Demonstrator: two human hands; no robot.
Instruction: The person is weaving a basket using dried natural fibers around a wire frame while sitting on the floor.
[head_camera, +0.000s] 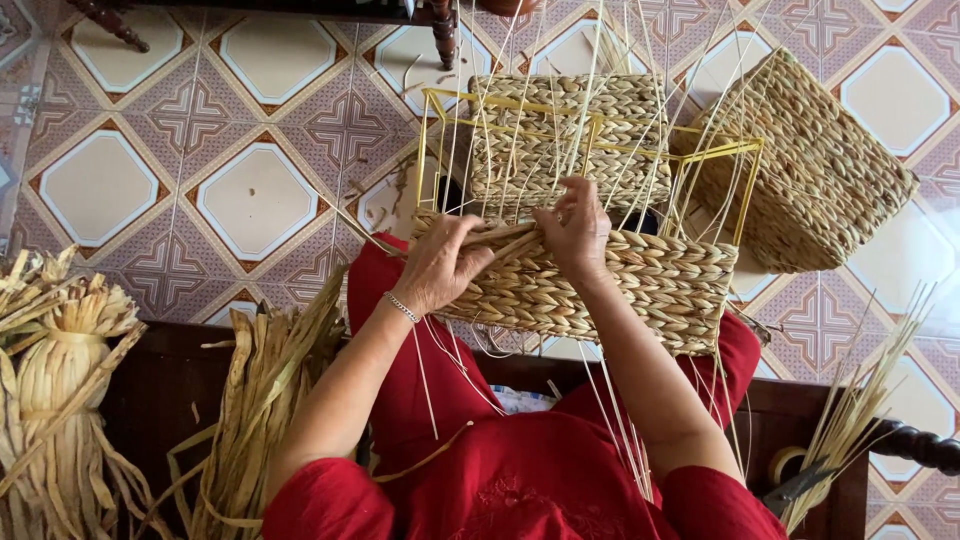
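A half-woven straw basket (660, 285) rests on my lap, built on a yellow wire frame (432, 140) with thin pale reed stakes (560, 90) standing up from it. My left hand (440, 262) grips a twisted straw strand (510, 240) at the top edge of the near woven wall. My right hand (577, 225) pinches the same strand just to the right, its fingers among the stakes. A thin bracelet sits on my left wrist.
A finished woven basket (815, 165) lies on the patterned tile floor (250, 190) at the upper right. Bundles of dried straw (270, 390) lie at my left, and another bundle (60, 390) at the far left. Thin reeds (860, 400) and a tape roll (785, 465) sit at the lower right.
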